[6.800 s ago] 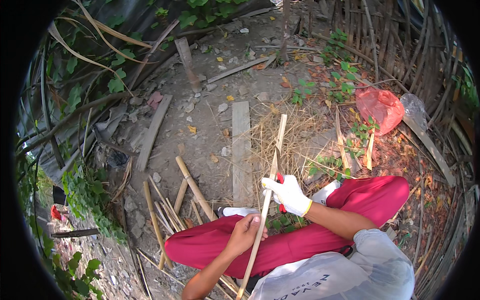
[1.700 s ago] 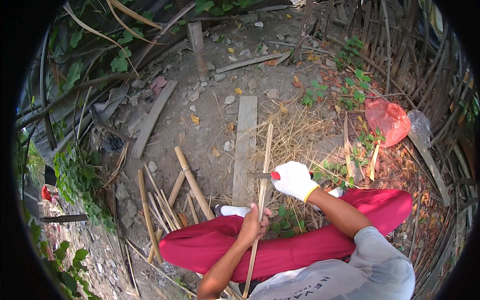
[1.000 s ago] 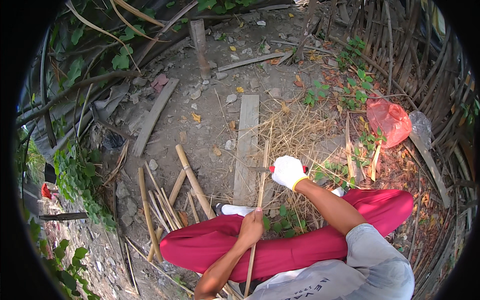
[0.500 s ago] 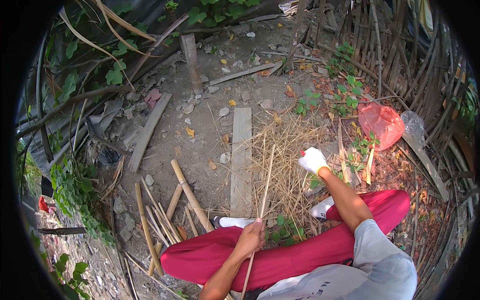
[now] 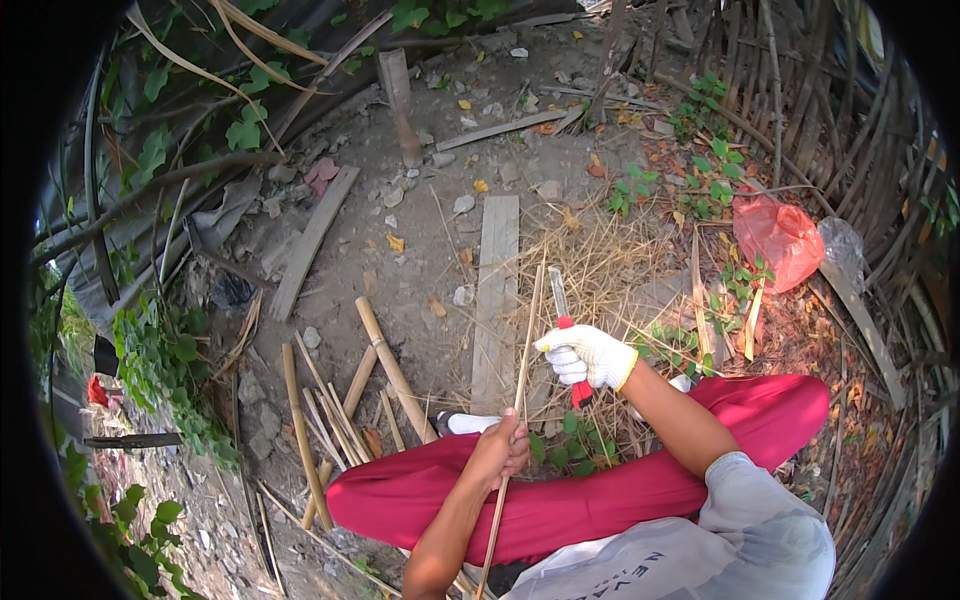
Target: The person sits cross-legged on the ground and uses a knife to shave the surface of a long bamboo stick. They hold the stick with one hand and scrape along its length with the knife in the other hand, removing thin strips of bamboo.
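Note:
My left hand [image 5: 500, 452], bare, is closed around a long thin bamboo strip [image 5: 526, 368] that slants up from my lap toward the straw. In a white knit glove, my right hand [image 5: 588, 358] grips a knife [image 5: 558, 291] by its red and black handle. Its blade points up and away, just right of the strip's upper end, with a small gap between them. Beyond both hands lies a heap of dry shavings [image 5: 610, 260], and a flat grey board [image 5: 497, 290] is on the ground beside it.
Cut bamboo poles [image 5: 390, 365] and thinner strips lie left of my knee. Farther off are a second board [image 5: 315, 245] and an upright stake [image 5: 400, 110]. A red plastic bag [image 5: 778, 240] sits at the right, near a stick fence [image 5: 800, 120].
My right hand has come down and left toward the strip, and the knife's blade now shows. My left hand keeps its hold on the strip. The view has shifted slightly.

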A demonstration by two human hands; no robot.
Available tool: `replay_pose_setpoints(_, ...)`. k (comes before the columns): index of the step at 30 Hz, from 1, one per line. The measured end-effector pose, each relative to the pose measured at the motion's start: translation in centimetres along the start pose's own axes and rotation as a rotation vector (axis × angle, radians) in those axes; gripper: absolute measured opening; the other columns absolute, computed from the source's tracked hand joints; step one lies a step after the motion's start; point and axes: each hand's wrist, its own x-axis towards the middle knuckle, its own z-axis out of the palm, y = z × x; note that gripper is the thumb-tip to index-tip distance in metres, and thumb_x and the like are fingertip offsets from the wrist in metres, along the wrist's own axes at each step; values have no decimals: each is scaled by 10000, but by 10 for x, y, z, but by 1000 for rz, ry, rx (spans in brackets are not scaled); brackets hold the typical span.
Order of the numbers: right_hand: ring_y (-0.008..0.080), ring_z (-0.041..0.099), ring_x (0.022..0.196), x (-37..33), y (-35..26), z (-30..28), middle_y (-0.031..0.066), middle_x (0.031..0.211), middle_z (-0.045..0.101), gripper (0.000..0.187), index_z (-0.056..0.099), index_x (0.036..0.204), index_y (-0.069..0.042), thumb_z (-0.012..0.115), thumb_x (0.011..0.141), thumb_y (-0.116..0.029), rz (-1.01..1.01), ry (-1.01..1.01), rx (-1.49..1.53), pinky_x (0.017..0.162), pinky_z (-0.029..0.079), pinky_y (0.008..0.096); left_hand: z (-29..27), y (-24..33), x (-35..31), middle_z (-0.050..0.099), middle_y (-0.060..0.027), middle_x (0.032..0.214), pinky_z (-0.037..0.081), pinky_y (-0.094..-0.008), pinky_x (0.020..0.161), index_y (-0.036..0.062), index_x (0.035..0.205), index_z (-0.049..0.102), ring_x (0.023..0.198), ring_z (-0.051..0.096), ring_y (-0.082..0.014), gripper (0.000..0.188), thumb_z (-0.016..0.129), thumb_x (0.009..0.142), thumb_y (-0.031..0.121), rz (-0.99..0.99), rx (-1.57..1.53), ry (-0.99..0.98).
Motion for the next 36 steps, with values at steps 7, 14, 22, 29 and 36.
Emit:
replay_pose_setpoints(7,344,673,610,-20,8,29,157,697,695,321,705,764,-57,601,883,-337,-499,661,-1910,571,525,477,1,-2,-1,273,71,593,156,-241,364,143,832,409,445,221,-53,482,357,1091,545,-23,-1,-45)
replay_pose_setpoints(14,412,687,725,-15,21,40,189,728,685,287,719,733,-80,585,832,-314,-346,805,-2008,679,559,504,11,0,-3,261,81,603,143,-237,372,157,799,392,447,197,-37,488,340,1097,539,17,17,0)
replay_pose_setpoints(22,378,740,815,4,27,34,220,820,733,247,773,856,-34,648,805,-242,-144,860,-2008,738,583,469,6,-31,9,608,-335,881,444,-545,810,-84,937,579,867,565,-529,609,279,1112,416,340,919,344)
replay_pose_setpoints(29,389,732,792,31,9,-4,242,832,724,265,754,830,-8,655,793,-251,-318,983,-2003,720,585,471,7,-24,8,622,-356,901,448,-555,834,-94,933,593,905,580,-552,611,278,1107,400,325,981,367)
replay_pose_setpoints(36,374,742,945,35,-54,-28,221,986,751,248,780,978,-49,645,881,-233,-154,1239,-1857,811,589,455,2,-40,16,621,-316,821,459,-537,805,-94,957,608,841,609,-504,639,316,1093,459,184,862,332)
